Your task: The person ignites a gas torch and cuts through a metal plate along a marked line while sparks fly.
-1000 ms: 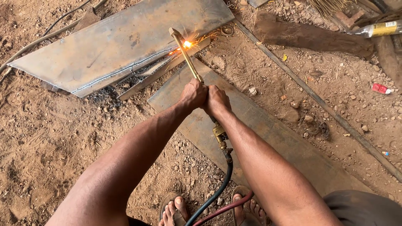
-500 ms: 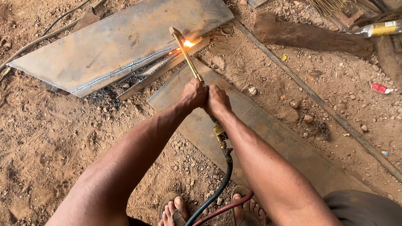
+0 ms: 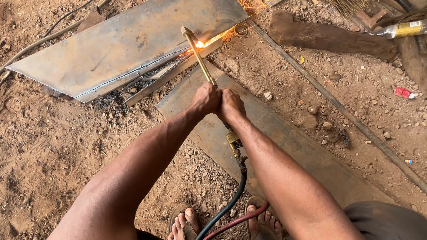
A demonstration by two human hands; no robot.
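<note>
Bare, stony dirt [image 3: 49, 146] lies under everything. At the left a big steel sheet [image 3: 129, 44] rests tilted, a dark cut line along its near edge. The left hand [image 3: 205, 98] and right hand [image 3: 231, 106] touch each other, both closed tight around a brass cutting torch [image 3: 199, 53]. Its flame [image 3: 201, 44] bites at the sheet's edge, throwing sparks. Hoses [image 3: 227, 206] trail toward sandalled feet. Cutting looks underway; carrying the line rightward likely calls for a steady, slow pull.
</note>
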